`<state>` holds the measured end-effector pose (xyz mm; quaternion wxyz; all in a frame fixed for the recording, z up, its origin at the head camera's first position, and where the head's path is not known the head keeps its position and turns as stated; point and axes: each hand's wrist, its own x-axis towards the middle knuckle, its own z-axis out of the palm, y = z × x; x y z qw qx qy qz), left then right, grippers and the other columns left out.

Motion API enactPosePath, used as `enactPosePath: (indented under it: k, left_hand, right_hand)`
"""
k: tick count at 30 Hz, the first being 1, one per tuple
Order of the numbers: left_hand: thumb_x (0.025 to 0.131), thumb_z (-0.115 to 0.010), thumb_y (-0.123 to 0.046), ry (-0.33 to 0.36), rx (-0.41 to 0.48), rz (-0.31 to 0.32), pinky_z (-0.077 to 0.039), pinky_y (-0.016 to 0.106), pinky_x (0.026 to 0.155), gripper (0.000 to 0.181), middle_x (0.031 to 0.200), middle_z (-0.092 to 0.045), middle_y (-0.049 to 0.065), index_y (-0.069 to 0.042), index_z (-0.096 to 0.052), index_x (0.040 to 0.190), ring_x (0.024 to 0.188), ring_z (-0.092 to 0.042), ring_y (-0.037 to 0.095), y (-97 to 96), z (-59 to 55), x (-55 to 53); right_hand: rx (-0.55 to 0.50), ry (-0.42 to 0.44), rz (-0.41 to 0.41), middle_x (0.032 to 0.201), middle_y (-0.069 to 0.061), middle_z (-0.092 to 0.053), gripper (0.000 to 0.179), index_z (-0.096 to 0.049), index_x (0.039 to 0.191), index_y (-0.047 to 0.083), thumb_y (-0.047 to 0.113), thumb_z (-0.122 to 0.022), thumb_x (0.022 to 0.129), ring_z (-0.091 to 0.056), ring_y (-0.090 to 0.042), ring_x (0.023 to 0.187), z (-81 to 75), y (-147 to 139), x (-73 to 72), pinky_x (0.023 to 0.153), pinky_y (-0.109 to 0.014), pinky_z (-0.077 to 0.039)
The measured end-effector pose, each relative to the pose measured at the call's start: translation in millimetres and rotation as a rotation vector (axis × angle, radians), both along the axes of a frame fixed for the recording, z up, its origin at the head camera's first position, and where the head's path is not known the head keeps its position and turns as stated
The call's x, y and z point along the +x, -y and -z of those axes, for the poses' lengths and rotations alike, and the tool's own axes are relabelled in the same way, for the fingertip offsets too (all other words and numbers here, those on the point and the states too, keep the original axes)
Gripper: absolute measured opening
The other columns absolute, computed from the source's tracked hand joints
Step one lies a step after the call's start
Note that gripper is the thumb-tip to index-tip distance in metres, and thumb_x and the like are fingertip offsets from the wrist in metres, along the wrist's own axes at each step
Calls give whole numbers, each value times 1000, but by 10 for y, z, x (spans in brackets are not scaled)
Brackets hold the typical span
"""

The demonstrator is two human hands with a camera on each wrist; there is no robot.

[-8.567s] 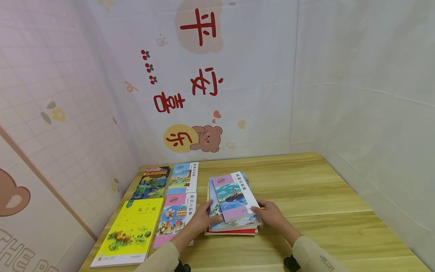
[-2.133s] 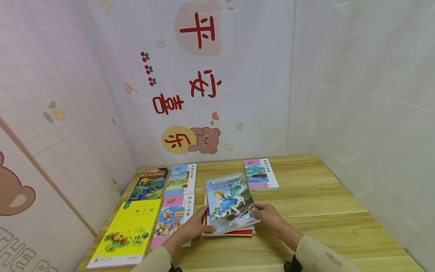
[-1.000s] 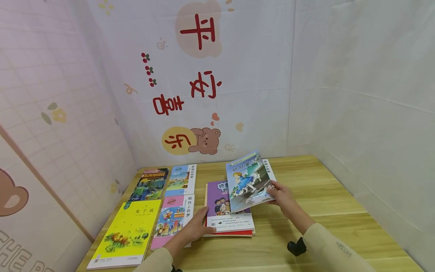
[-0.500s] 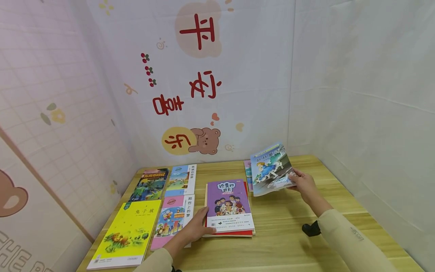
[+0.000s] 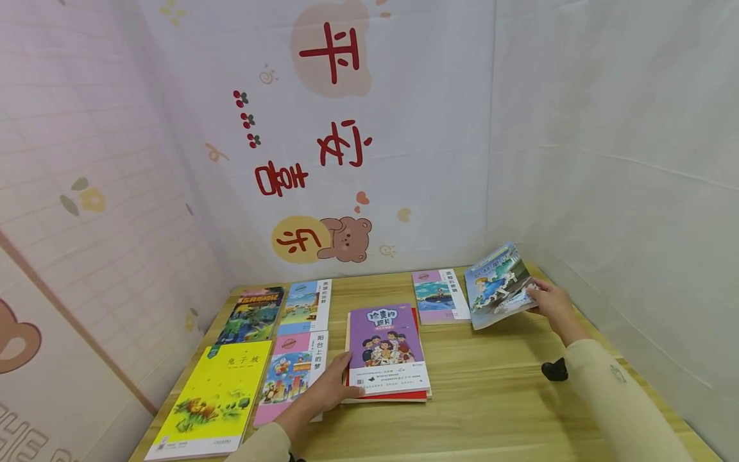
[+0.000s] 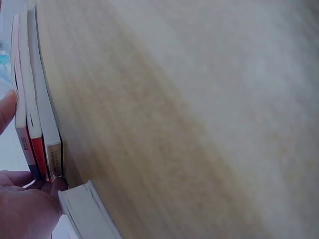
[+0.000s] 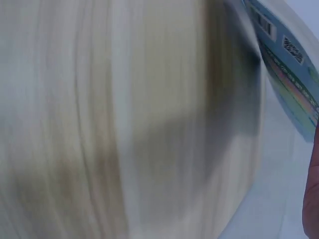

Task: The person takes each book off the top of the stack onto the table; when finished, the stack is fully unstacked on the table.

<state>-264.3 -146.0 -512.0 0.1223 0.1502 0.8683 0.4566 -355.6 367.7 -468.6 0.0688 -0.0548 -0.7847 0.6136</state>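
Note:
My right hand (image 5: 553, 308) grips a thin blue fairy-tale book (image 5: 498, 287) by its right edge, tilted above the table's far right part. In the right wrist view, the book's back cover (image 7: 284, 59) with a barcode hangs over the tabletop, and a bit of my hand (image 7: 311, 189) shows at the edge. My left hand (image 5: 335, 385) holds the near left corner of a book stack, thumb at the front edge, fingers along the left side. On top of that stack lies a purple book (image 5: 385, 346); red and pale books show beneath. The left wrist view shows the stacked books' edges (image 6: 37, 99).
On the left lie a yellow book (image 5: 216, 398), a pink-and-white book (image 5: 291, 375), a blue-and-white book (image 5: 306, 305) and a dark green book (image 5: 251, 314). Another pink-and-white book (image 5: 439, 296) lies at the back, left of the held one. Fabric walls (image 5: 629, 160) border the wooden table (image 5: 491, 398).
The right hand has lifted the blue fairy-tale book off the stack and carried it right, past the pink-and-white book laid at the back earlier. The purple book is uncovered; the left hand stays at the stack.

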Motion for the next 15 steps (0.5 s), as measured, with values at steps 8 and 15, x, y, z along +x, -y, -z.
enactPosePath:
  k: [8, 15]
  left_hand:
    - [86, -79, -18, 7, -1, -3, -21, 62, 112, 95, 157, -18, 31, 9, -19, 153, 144, -18, 49, 8, -8, 15]
    - [87, -78, -19, 0, -20, 8, -23, 61, 112, 93, 157, -19, 30, 10, -19, 153, 144, -19, 47, 3, -23, 11]
  right_hand:
    - [27, 57, 11, 148, -43, -22, 63, -9, 155, -6, 15, -41, 106, -58, 3, 75, 119, -115, -29, 85, -35, -56]
    - [14, 90, 19, 147, -46, -19, 68, 6, 156, -1, 6, -38, 104, -59, -1, 76, 180, -119, -26, 92, -43, -53]
